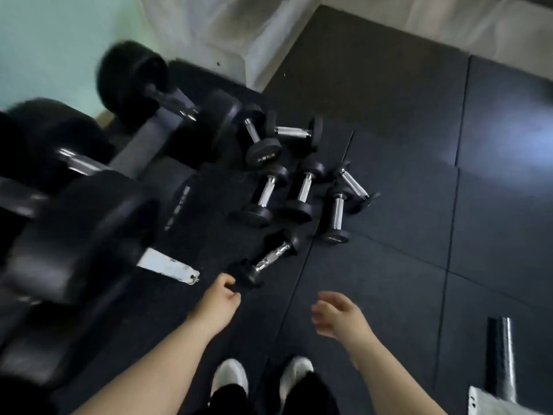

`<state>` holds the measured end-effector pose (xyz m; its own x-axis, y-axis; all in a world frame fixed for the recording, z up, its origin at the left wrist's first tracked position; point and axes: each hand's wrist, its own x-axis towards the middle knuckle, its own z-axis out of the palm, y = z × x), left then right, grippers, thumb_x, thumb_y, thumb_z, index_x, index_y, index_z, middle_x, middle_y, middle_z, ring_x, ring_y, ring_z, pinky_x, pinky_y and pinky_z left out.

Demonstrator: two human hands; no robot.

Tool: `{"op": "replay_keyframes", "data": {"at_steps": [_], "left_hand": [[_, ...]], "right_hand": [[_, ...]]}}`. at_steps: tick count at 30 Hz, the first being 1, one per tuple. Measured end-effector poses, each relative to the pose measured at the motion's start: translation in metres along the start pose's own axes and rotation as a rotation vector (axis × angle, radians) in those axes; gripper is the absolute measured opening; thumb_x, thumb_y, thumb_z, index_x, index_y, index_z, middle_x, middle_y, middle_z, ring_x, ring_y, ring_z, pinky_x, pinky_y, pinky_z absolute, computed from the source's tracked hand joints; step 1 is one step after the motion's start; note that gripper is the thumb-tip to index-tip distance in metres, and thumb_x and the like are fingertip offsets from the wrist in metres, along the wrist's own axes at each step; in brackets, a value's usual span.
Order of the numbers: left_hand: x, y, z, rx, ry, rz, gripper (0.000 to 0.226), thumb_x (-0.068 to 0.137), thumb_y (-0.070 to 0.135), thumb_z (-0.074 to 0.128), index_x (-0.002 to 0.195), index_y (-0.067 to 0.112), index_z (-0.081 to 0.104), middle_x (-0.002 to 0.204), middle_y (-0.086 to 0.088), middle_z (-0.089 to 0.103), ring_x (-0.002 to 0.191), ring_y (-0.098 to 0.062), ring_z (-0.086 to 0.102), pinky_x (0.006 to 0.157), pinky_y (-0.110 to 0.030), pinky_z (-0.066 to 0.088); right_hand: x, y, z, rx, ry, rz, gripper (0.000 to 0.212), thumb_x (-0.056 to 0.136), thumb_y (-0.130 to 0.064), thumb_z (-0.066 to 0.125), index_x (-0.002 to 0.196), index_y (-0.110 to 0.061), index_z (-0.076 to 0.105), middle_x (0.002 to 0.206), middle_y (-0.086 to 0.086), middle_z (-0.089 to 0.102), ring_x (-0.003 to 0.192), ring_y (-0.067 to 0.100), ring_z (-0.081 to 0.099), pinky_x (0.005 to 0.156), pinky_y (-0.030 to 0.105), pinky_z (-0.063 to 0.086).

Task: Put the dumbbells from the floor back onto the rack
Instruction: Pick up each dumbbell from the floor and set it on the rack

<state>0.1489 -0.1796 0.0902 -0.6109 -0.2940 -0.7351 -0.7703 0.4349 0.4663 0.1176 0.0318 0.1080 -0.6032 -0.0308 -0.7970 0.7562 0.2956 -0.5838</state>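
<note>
Dumbbells with black rubber heads and knurled chrome handles [303, 187] lie clustered on the dark rubber floor [389, 265] beside the dark metal rack [140, 157]. They look dense, rigid and probably light, so each is best taken by its handle. Left grip [223, 298] curls at the head of the nearest dumbbell [270, 256], hold unclear; right grip [338, 313] hangs loose, empty.

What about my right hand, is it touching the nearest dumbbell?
Apart. The head view shows bare floor between the right hand and the nearest dumbbell.
</note>
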Motion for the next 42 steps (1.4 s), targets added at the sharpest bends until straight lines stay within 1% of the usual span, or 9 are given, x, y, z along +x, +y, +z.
{"op": "replay_keyframes", "data": {"at_steps": [3, 7, 11, 14, 18, 25, 32, 39, 42], "left_hand": [[0.104, -0.006, 0.058, 0.072, -0.002, 0.036, 0.034, 0.086, 0.018, 0.053, 0.118, 0.012, 0.045, 0.109, -0.004, 0.066, 0.105, -0.027, 0.06, 0.096, -0.038, 0.046], [0.22, -0.017, 0.115, 0.282, 0.008, 0.121, 0.046, 0.086, 0.028, 0.052, 0.129, 0.019, 0.037, 0.134, 0.0, 0.053, 0.111, -0.029, 0.059, 0.099, -0.035, 0.044], [0.3, -0.025, 0.143, 0.527, -0.069, 0.136, 0.06, 0.085, 0.034, 0.054, 0.136, 0.018, 0.028, 0.134, -0.004, 0.053, 0.121, -0.025, 0.052, 0.103, -0.034, 0.037], [0.323, -0.034, 0.149, 0.679, -0.166, 0.12, 0.056, 0.082, 0.037, 0.057, 0.131, 0.021, 0.033, 0.127, -0.001, 0.058, 0.115, -0.022, 0.057, 0.093, -0.03, 0.042], [0.324, -0.039, 0.148, 0.715, -0.146, 0.147, 0.051, 0.081, 0.034, 0.059, 0.127, 0.025, 0.038, 0.116, 0.001, 0.064, 0.104, -0.02, 0.062, 0.085, -0.03, 0.046], [0.347, -0.042, 0.133, 0.632, -0.24, 0.112, 0.054, 0.071, 0.031, 0.07, 0.115, 0.02, 0.04, 0.116, 0.001, 0.062, 0.101, -0.02, 0.06, 0.08, -0.029, 0.043], [0.283, -0.069, 0.142, 0.16, -0.304, 0.011, 0.041, 0.064, 0.023, 0.076, 0.071, 0.026, 0.036, 0.09, -0.003, 0.064, 0.088, -0.026, 0.062, 0.083, -0.038, 0.048], [0.108, -0.034, 0.089, -0.177, -0.297, -0.055, 0.047, 0.066, 0.011, 0.077, 0.068, 0.026, 0.033, 0.068, 0.007, 0.05, 0.065, -0.012, 0.047, 0.064, -0.027, 0.038], [0.029, 0.007, 0.039, -0.248, -0.287, -0.03, 0.046, 0.067, 0.011, 0.077, 0.069, 0.026, 0.034, 0.068, 0.007, 0.052, 0.063, -0.01, 0.048, 0.067, -0.029, 0.04]], "right_hand": [[0.121, 0.026, 0.013, -0.003, -0.073, 0.008, 0.026, 0.091, -0.009, 0.05, 0.116, -0.008, 0.05, 0.09, 0.008, 0.057, 0.063, 0.011, 0.052, 0.053, 0.017, 0.048], [0.261, 0.064, 0.041, -0.039, -0.106, -0.026, 0.043, 0.091, -0.016, 0.051, 0.131, -0.008, 0.042, 0.099, 0.004, 0.054, 0.064, 0.006, 0.047, 0.05, 0.012, 0.043], [0.345, 0.089, 0.062, -0.093, -0.099, -0.014, 0.055, 0.089, -0.024, 0.055, 0.137, -0.007, 0.034, 0.124, 0.01, 0.056, 0.092, 0.015, 0.056, 0.064, 0.018, 0.048], [0.366, 0.097, 0.079, 0.045, -0.154, -0.015, 0.046, 0.088, -0.017, 0.055, 0.13, -0.008, 0.038, 0.107, 0.003, 0.059, 0.085, 0.009, 0.055, 0.064, 0.011, 0.047], [0.373, 0.1, 0.101, 0.234, -0.076, 0.008, 0.051, 0.086, -0.013, 0.058, 0.131, -0.008, 0.037, 0.12, 0.01, 0.059, 0.111, 0.021, 0.054, 0.106, 0.037, 0.041], [0.391, 0.093, 0.125, 0.387, -0.061, 0.011, 0.046, 0.083, -0.005, 0.06, 0.124, -0.004, 0.038, 0.084, 0.0, 0.056, 0.098, 0.026, 0.056, 0.102, 0.046, 0.044], [0.318, 0.081, 0.113, 0.186, -0.098, -0.024, 0.034, 0.083, -0.001, 0.059, 0.109, -0.013, 0.041, 0.086, -0.001, 0.053, 0.094, 0.022, 0.055, 0.095, 0.041, 0.046], [0.141, 0.015, 0.085, 0.009, -0.14, -0.042, 0.039, 0.08, -0.002, 0.064, 0.113, -0.013, 0.046, 0.083, -0.007, 0.053, 0.084, 0.014, 0.056, 0.084, 0.035, 0.05], [0.059, -0.038, 0.073, -0.009, -0.144, -0.091, 0.032, 0.08, 0.0, 0.063, 0.1, -0.02, 0.048, 0.08, -0.008, 0.053, 0.073, 0.006, 0.055, 0.069, 0.019, 0.05]]}}
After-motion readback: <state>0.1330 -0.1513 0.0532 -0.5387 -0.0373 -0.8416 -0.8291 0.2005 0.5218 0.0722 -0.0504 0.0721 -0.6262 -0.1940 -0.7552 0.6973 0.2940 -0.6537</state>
